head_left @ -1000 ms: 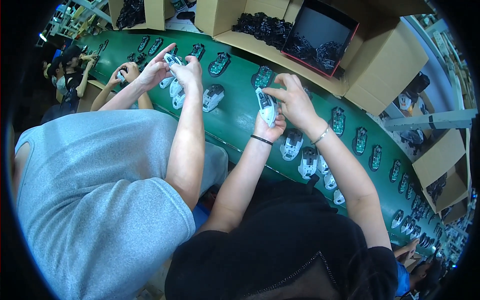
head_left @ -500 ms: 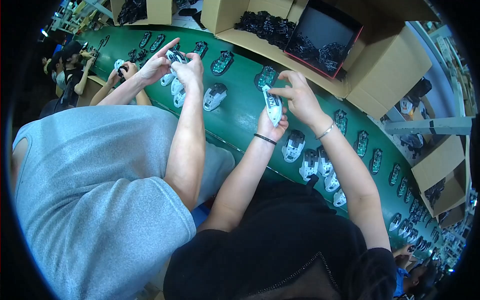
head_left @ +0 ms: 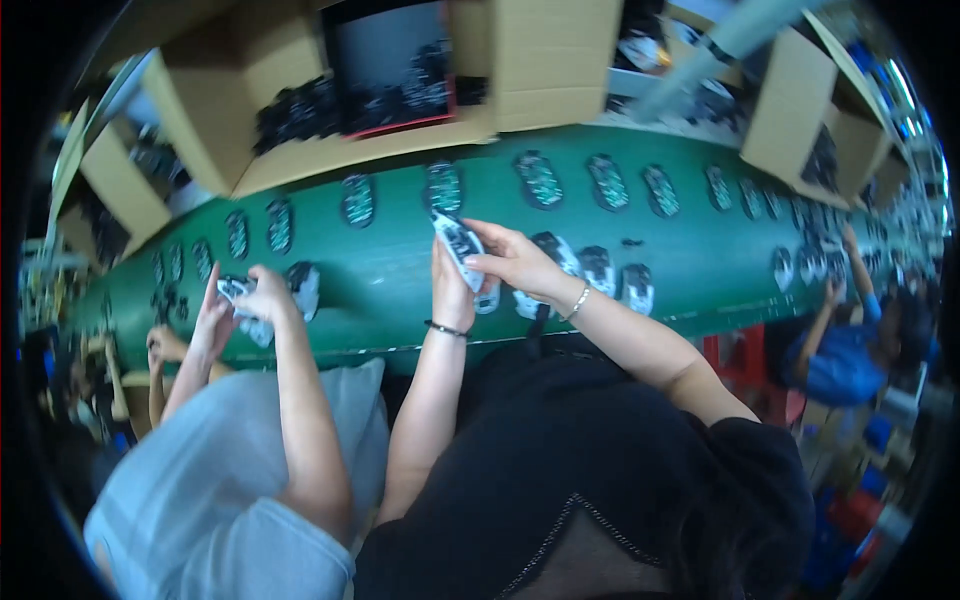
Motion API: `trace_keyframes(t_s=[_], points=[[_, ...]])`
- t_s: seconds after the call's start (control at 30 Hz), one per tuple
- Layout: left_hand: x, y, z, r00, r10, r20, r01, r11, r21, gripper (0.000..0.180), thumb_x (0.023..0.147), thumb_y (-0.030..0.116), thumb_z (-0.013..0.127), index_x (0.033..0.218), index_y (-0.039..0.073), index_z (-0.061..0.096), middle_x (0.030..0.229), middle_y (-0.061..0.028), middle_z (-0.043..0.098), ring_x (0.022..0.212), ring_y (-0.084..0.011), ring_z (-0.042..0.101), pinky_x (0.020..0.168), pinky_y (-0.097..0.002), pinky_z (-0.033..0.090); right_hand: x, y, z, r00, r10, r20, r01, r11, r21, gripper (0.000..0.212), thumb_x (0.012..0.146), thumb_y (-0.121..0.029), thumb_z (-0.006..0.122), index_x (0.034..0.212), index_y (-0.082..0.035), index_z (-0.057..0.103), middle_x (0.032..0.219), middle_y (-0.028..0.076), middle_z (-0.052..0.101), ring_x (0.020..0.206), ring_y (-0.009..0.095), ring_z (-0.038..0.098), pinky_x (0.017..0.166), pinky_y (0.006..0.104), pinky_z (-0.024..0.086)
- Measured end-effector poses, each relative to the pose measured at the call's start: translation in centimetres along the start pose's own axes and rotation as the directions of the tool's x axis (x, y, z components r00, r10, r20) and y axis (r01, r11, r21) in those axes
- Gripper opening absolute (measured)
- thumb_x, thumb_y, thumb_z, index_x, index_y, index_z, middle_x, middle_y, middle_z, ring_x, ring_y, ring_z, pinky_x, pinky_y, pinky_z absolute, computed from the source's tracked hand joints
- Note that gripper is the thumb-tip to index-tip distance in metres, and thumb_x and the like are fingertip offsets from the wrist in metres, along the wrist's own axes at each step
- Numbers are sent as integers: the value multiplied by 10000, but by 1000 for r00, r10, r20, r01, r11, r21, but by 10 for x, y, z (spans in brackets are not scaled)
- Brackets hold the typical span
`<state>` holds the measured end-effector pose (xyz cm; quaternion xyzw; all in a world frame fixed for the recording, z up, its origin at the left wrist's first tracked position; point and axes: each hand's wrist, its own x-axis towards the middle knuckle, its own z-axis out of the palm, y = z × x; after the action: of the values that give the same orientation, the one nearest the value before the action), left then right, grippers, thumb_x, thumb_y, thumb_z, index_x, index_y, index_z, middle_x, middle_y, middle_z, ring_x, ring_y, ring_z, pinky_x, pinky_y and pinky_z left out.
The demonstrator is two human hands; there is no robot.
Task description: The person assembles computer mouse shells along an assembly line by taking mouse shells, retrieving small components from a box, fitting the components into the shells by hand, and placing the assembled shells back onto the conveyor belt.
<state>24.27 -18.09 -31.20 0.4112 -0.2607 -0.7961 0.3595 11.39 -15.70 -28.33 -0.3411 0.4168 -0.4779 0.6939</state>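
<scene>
A white-and-black computer mouse top shell [head_left: 458,244] is held up over the green table, tilted, with its dark inner side showing. My left hand [head_left: 452,292] grips it from below and behind. Closed on its right side, my right hand [head_left: 517,263] has the thumb pressed near the shell's lower end. Just beyond my hands lies a mouse base with a green circuit board [head_left: 444,187]. Several white-and-black mouse shells [head_left: 597,270] rest near my right wrist, some partly hidden by it.
Circuit-board bases form a row along the green table [head_left: 690,268]. Behind it, a cardboard box [head_left: 550,75] contains black parts and a dark red-edged tray [head_left: 385,60]. At my left a co-worker's hands [head_left: 265,297] hold another shell. Another person in blue [head_left: 845,355] sits far right.
The view has swung right and levelled. My right hand, earlier with fingertips at the shell's upper end, now has its thumb on the lower part. My left hand keeps its grip.
</scene>
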Motion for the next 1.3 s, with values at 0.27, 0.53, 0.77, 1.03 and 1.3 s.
trace_keyframes(t_s=[0.27, 0.53, 0.77, 1.03, 1.3], points=[[12, -43, -2, 939, 328, 106, -252, 443, 860, 436, 876, 393, 523, 1156, 59, 526, 901, -110, 571, 768, -211, 564, 645, -340, 479, -211, 10, -253, 365, -589, -721, -463, 557, -689, 609, 712, -111, 689, 1264, -35, 445, 1128, 178, 546, 1006, 294, 538, 873, 388, 429], [0, -59, 55, 819, -65, 570, -529, -473, 705, 696, 714, 520, 645, 1337, 398, 359, 1456, -79, 231, 1316, -396, 196, 982, -642, 201, -214, 41, -225, 515, -503, -694, -562, 413, -716, 720, 708, -274, 735, 1311, -84, 390, 1116, 205, 487, 1022, 376, 455, 895, 419, 392], [10, -55, 27, 812, -251, 528, -572, -523, 631, 716, 722, 375, 670, 1340, 429, 312, 1474, -47, 185, 1283, -357, 303, 996, -622, 239, -159, 59, -136, 724, -305, -619, -498, 391, -774, 664, 725, -275, 703, 1287, -81, 407, 1142, 199, 449, 1047, 370, 429, 897, 431, 397], [3, -32, -22, 833, -78, 548, -513, -481, 711, 661, 718, 302, 645, 1324, 353, 386, 1443, -72, 273, 1315, -344, 255, 1047, -586, 171, -134, 41, -162, 783, -405, -472, -502, 36, -864, 592, 682, -62, 695, 1226, -76, 460, 1140, 178, 461, 1036, 355, 440, 875, 432, 410], [-9, -43, 11, 855, 369, 366, -497, 376, 782, 228, 761, 84, 605, 985, 39, 613, 981, -134, 578, 907, -273, 580, 747, -340, 480, -131, 61, -128, 781, -314, -540, -354, 489, -797, 662, 666, -189, 749, 1215, 1, 432, 1067, 235, 519, 967, 371, 513, 861, 418, 436]])
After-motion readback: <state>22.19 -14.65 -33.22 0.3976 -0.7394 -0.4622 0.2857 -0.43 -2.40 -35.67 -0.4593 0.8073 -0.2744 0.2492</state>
